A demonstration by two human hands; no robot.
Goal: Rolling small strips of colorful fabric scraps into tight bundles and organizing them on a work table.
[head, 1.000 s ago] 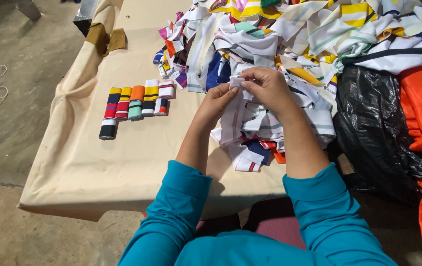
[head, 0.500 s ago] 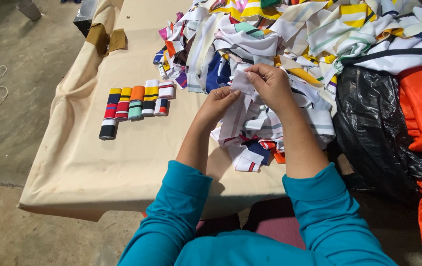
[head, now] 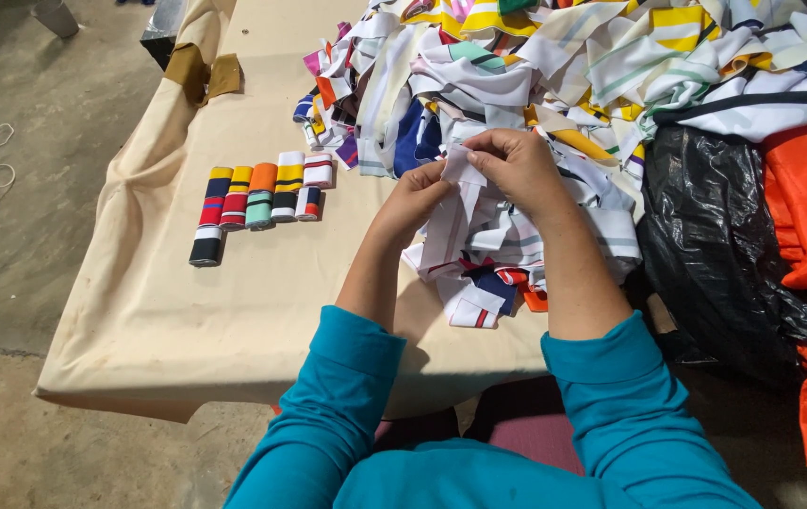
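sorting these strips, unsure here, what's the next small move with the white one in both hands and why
Probably fold the white strip over once more: both the left hand and right hand pinch its end, it hangs loose, while finished rolls lie tightly folded.

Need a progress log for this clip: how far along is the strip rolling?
Done: five rolled striped strips lie in a row on the cloth-covered table. In hand: left hand and right hand pinch a white strip above the table. Left: a large pile of loose striped strips, far bigger than the finished row.
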